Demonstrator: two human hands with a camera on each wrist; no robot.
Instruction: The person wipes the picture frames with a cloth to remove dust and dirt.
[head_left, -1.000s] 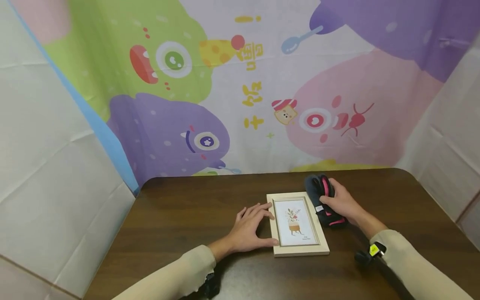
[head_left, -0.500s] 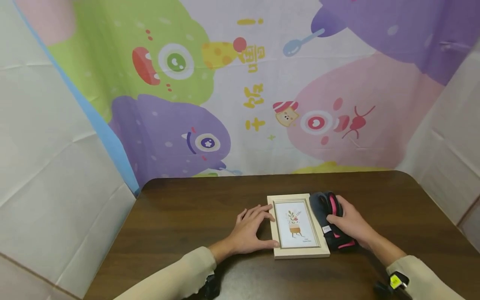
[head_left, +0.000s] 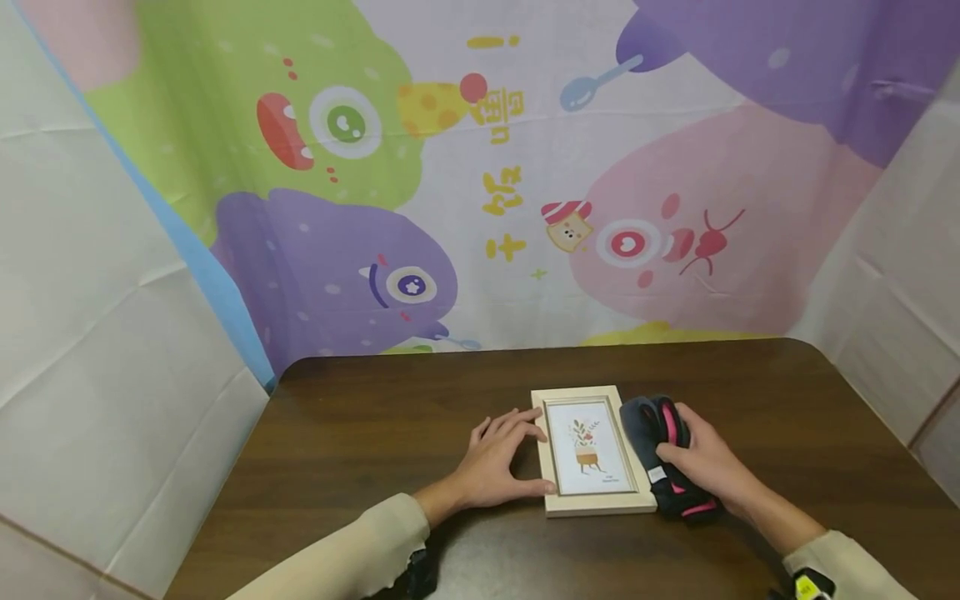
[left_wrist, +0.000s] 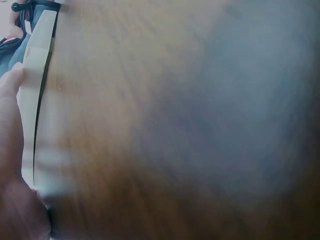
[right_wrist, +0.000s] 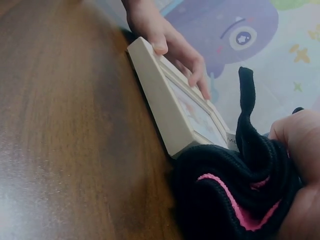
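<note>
A picture frame [head_left: 637, 505] with a cream wooden border and a potted-plant print lies face up on the table. Along its left border, my left hand [head_left: 491, 462] rests with spread fingers, the thumb near the lower corner. My right hand [head_left: 708, 458] grips a folded dark cloth [head_left: 648, 446] with pink inner layers and a small white label. That cloth lies against the frame's right border. Close up in the right wrist view, the folds of the cloth [right_wrist: 215, 175] overlap the near end of the frame [right_wrist: 157, 100], and a loop sticks up.
The dark brown wooden table [head_left: 360, 425] spreads around the frame, with rounded far corners. Behind it hangs a cartoon-printed curtain [head_left: 517, 308]. Pale panels [head_left: 120, 333] stand at both sides.
My right hand has brought the cloth down along the frame's right border, toward me and slightly right. My left hand and the frame have stayed in place.
</note>
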